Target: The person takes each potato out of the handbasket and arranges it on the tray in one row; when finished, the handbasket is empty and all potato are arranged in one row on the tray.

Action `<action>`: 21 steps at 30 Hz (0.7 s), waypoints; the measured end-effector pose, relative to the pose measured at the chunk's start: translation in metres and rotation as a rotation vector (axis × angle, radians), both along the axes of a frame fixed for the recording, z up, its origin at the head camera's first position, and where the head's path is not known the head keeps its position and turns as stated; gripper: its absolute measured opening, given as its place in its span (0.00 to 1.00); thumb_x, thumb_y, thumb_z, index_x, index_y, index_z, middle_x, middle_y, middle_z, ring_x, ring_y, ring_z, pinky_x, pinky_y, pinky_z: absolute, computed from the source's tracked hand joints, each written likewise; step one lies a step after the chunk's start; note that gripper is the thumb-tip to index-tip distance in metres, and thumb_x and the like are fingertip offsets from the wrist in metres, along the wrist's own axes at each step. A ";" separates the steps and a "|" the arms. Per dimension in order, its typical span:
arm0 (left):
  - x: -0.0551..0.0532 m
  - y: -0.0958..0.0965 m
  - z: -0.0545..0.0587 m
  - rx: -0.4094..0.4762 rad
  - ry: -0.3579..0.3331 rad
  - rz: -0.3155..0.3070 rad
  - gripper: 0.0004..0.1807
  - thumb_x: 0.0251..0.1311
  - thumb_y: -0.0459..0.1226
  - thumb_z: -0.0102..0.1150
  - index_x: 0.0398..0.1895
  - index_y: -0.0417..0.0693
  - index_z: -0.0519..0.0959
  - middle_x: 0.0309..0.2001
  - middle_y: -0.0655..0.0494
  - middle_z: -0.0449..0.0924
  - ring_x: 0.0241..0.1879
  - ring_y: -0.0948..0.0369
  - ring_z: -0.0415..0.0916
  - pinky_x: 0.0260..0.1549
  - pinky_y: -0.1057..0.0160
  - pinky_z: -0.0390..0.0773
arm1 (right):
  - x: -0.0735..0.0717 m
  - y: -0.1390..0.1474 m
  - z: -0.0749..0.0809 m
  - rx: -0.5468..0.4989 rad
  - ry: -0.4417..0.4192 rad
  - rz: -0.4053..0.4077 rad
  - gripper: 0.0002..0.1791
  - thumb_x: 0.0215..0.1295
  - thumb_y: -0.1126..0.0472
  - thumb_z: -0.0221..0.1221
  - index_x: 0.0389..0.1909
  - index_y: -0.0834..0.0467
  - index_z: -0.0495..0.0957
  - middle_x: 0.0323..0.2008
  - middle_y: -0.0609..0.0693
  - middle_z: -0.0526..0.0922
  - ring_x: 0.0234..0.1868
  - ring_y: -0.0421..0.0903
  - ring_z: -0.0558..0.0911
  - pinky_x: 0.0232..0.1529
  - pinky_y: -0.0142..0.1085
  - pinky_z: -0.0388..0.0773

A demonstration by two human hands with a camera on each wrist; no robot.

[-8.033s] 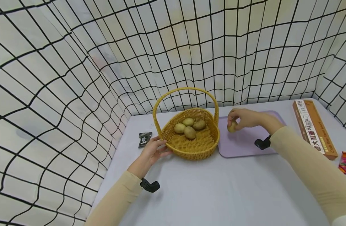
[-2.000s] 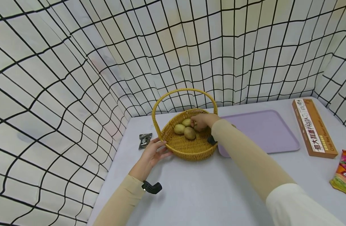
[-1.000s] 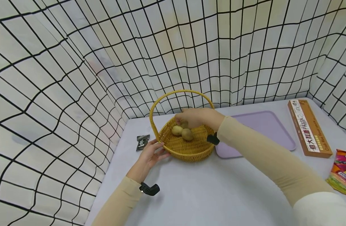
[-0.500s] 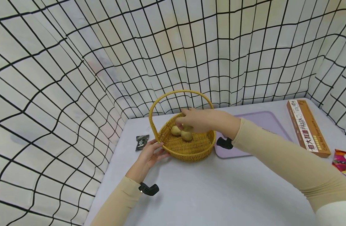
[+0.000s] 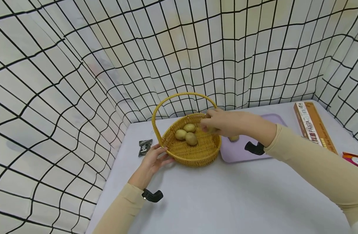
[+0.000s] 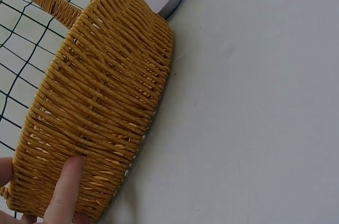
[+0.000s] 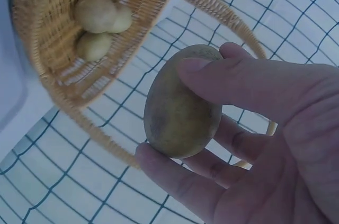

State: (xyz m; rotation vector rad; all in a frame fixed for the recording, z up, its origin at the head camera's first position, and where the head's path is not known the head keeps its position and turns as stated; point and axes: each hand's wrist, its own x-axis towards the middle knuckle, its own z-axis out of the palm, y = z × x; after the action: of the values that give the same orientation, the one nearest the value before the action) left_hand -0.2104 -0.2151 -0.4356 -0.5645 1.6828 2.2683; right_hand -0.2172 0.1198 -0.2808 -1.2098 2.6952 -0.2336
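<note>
The yellow woven basket [image 5: 193, 159], with a tall hoop handle [image 5: 183, 94], stands on the white table. My left hand [image 5: 152, 161] grips its left rim by the foot of the handle, and in the left wrist view a finger [image 6: 66, 189] lies along the outer wall. Inside sit three potatoes [image 5: 191, 138], grouped toward the left and back. Over the basket's right side my right hand [image 5: 228, 123] pinches another potato [image 7: 183, 102] between thumb and fingers. One more potato [image 5: 234, 138] rests on the lilac tray [image 5: 234, 156], partly hidden behind that hand.
Right of the tray lies a long orange and white pasta box [image 5: 314, 125], with a colourful snack packet [image 5: 354, 159] beyond it at the right edge. A small black sachet [image 5: 145, 147] lies left of the basket. Black netting [image 5: 196, 58] surrounds the table's back and sides.
Eight seconds ago my right hand held a potato at the tray. It then reached among the potatoes in the basket and has since moved right with one. My left hand stays at the rim.
</note>
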 end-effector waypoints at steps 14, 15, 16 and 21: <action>-0.001 0.000 -0.001 0.030 0.002 0.008 0.39 0.74 0.28 0.52 0.83 0.45 0.47 0.77 0.38 0.54 0.76 0.40 0.59 0.67 0.36 0.71 | -0.014 0.045 -0.034 -0.110 -0.058 -0.072 0.18 0.71 0.69 0.59 0.41 0.38 0.75 0.50 0.47 0.75 0.51 0.50 0.71 0.46 0.41 0.76; -0.001 0.000 -0.001 0.030 0.003 0.006 0.39 0.74 0.28 0.52 0.83 0.45 0.47 0.77 0.38 0.54 0.76 0.40 0.59 0.67 0.36 0.71 | -0.015 0.049 -0.038 -0.117 -0.054 -0.073 0.19 0.70 0.70 0.59 0.41 0.38 0.75 0.50 0.47 0.75 0.52 0.50 0.71 0.46 0.41 0.76; -0.001 0.000 -0.001 0.029 0.003 0.005 0.39 0.74 0.28 0.52 0.83 0.45 0.47 0.77 0.38 0.54 0.76 0.40 0.59 0.67 0.36 0.71 | -0.017 0.054 -0.042 -0.121 -0.045 -0.073 0.19 0.70 0.71 0.59 0.41 0.38 0.75 0.50 0.47 0.76 0.52 0.50 0.72 0.47 0.41 0.76; 0.000 -0.001 -0.001 0.024 0.004 0.014 0.39 0.74 0.28 0.51 0.83 0.45 0.47 0.77 0.37 0.55 0.75 0.39 0.60 0.66 0.36 0.72 | -0.030 0.076 -0.065 -0.181 0.037 -0.038 0.20 0.66 0.74 0.63 0.44 0.42 0.78 0.50 0.51 0.78 0.50 0.51 0.75 0.47 0.43 0.79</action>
State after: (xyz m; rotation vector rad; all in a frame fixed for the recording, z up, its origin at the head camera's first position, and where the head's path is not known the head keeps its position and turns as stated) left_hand -0.2103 -0.2165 -0.4361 -0.5690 1.6562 2.2976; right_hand -0.2468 0.1961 -0.3460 -1.2211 2.7817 -0.4749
